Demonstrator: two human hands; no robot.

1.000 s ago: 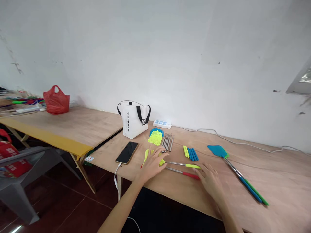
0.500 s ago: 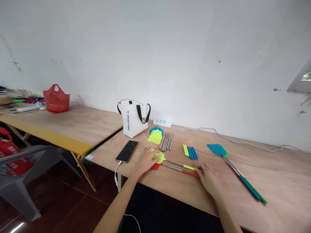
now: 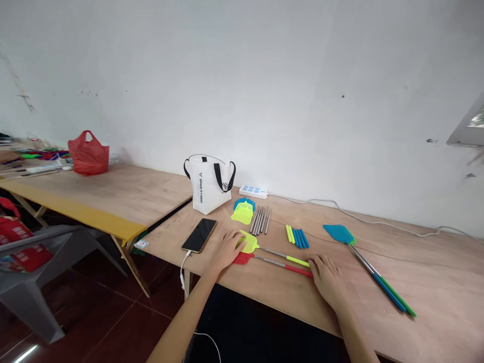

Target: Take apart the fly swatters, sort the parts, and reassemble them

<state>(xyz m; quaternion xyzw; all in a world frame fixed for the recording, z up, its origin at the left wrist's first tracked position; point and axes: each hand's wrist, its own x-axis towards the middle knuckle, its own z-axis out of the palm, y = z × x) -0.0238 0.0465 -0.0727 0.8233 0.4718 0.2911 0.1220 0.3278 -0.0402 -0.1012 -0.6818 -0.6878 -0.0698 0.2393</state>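
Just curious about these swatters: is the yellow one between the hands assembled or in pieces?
Assembled: its mesh head, metal rod and yellow grip run in one line. How firmly they fit, I cannot tell.

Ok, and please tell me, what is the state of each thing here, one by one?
Yellow swatter: assembled, flat
Red swatter: assembled, flat
Left hand: open, on the yellow swatter
Right hand: open, near these swatters' ends
Green swatter: assembled, partly covered
Blue swatter: assembled, overlapping the green
Loose heads: stacked
Rods: loose, side by side
Grips: loose, grouped
Phone: screen dark, cable plugged in
White bag: upright
Plastic bag: upright
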